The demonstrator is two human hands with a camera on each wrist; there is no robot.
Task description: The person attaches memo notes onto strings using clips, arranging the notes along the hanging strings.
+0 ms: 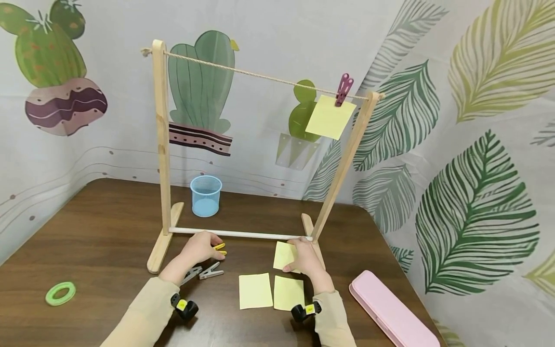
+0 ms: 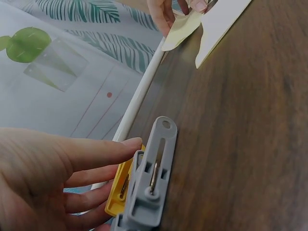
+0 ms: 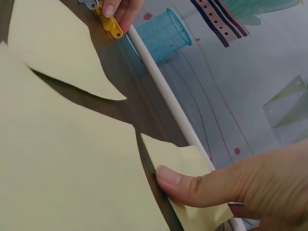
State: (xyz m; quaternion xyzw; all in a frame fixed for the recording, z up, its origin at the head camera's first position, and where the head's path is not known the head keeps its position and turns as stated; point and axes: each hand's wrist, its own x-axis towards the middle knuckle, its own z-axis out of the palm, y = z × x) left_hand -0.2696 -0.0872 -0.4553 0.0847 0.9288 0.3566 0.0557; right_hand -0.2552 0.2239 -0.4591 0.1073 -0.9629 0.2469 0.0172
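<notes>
My left hand pinches a yellow clothespin between thumb and fingers, near the white bar. Two grey clothespins lie on the table just below that hand; one overlaps the yellow one in the left wrist view. With my right hand I grip a yellow paper note, the thumb on its face and fingertips at its far edge. Two more notes, a left one and a right one, lie flat nearer to me. Another note hangs from the rope by a purple clothespin.
A wooden stand holds the rope between its left post and right post, with a white bar low across. Behind it is a blue mesh cup. A green ring lies left, a pink case right.
</notes>
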